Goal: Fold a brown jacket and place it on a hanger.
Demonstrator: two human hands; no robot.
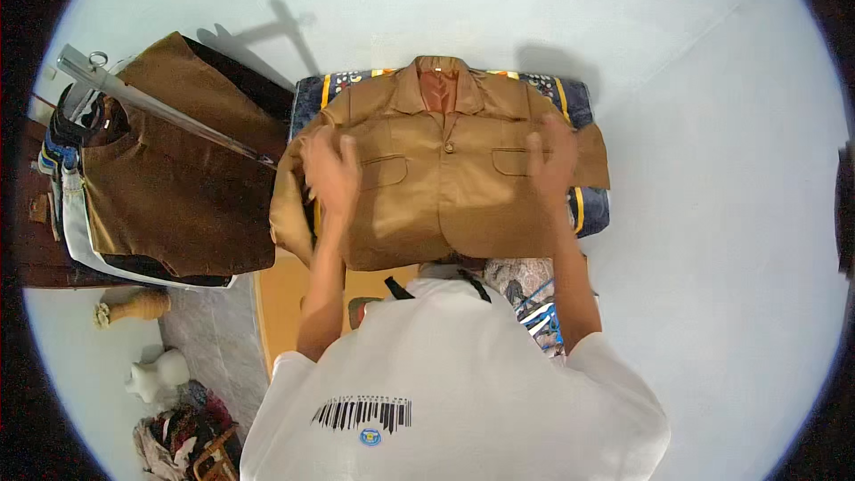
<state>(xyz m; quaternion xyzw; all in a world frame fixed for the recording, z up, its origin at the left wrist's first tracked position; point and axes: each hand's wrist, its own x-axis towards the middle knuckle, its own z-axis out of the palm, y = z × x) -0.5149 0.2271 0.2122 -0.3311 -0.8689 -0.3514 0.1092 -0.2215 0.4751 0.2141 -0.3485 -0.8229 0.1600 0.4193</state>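
A brown buttoned jacket [414, 207] with a collar, flap pockets and a reddish lining lies front up on a dark blue patterned cloth [593, 214] with yellow stripes. My left hand [330, 167] is over the jacket's side at the picture's left, near one flap pocket, fingers apart. On the other side, my right hand [553, 157] is over the other pocket, slightly blurred, with its fingers spread. Neither hand has cloth visibly gripped. The jacket's sleeve at the left hangs down past the cloth's edge; the other sleeve juts out to the right.
Brown garments [180, 194] hang at the left from a metal rail [167, 107] that reaches toward the jacket. A pale wall stands behind and to the right. Lower left are a vase [140, 306], a white bust form [160, 374] and piled fabrics [167, 441] on the floor.
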